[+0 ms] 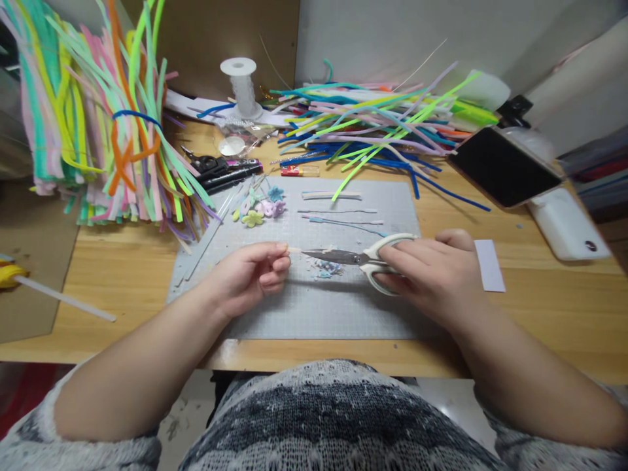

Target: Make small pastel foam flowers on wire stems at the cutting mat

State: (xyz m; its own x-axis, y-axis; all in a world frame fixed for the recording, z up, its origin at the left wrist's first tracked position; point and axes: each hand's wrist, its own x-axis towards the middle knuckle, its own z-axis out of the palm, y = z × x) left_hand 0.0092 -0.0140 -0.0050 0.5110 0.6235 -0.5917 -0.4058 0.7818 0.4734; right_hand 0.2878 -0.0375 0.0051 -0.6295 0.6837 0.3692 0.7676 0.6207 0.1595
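Between its thumb and forefinger, my left hand (255, 275) pinches a thin pale pipe cleaner (295, 250), whose tip sticks out to the right. My right hand (436, 271) grips the white handles of a pair of scissors (357, 259), fingers through the loops. The dark blades point left, and their tips are at the pale piece; whether they touch it I cannot tell. Beneath the blades lies a small heap of fluffy clippings (326, 268) on the grey cutting mat (314, 314). Thin trimmed pipe cleaners (343, 221) lie farther back, beside small fuzzy flowers (260, 208).
A big bundle of coloured pipe cleaners (108, 131) stands at the back left, and a loose pile (383, 118) lies behind the mat. A white spool (239, 88) is between them. To the right is a propped phone (505, 167); at the far left, a glue gun (12, 271).
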